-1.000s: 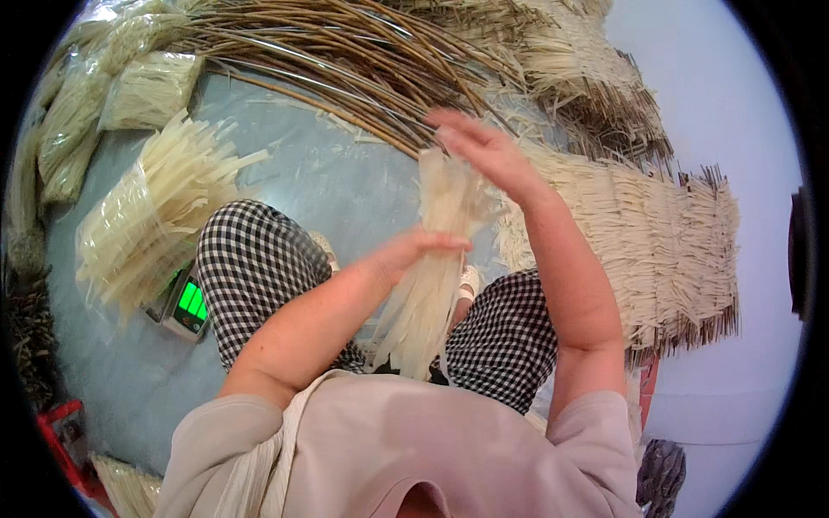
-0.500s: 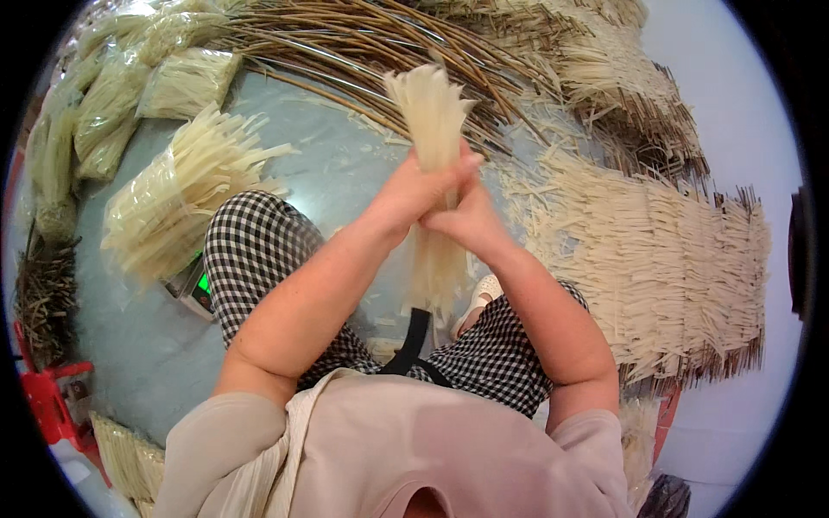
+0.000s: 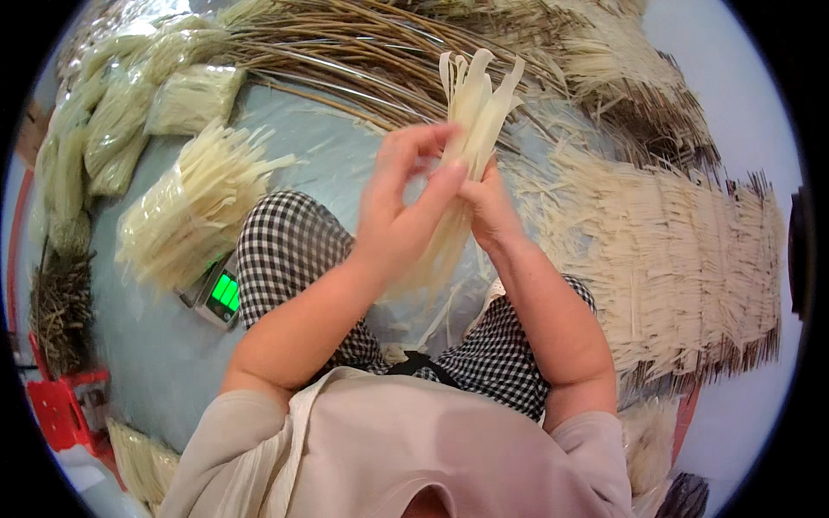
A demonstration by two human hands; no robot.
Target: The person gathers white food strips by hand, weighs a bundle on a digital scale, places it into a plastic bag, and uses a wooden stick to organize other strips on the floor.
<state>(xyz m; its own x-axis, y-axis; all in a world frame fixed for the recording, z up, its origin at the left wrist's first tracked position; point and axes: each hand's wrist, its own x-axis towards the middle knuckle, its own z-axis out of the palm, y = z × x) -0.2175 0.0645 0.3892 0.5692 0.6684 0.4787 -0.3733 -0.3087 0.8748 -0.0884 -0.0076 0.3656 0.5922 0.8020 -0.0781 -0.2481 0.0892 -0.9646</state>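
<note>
A bundle of pale, flat dried strips [image 3: 480, 102] stands tilted in front of me, its upper ends curling and fanned apart. My right hand [image 3: 494, 207] is closed round its middle from the right side. My left hand [image 3: 401, 194] is at the bundle's left, slightly blurred, with thumb and forefinger spread apart and their tips against or very near the strips. Below the hands, the lower ends of the strips hang blurred over my lap. I cannot make out exactly what the strips are made of.
On the left, a plastic-wrapped bundle of strips [image 3: 177, 216] rests by a scale with a lit green display [image 3: 224, 293]. Bagged strips [image 3: 194, 99] lie behind it. Long brown sticks [image 3: 345, 43] cross the back. Layered strips [image 3: 673, 268] are piled at right; a red stool [image 3: 65, 410] stands lower left.
My left hand has loosened from the bundle and moved left and down, its fingers opening. The bundle has tilted rightward at the top, and its strips have spread. My right hand still holds it.
</note>
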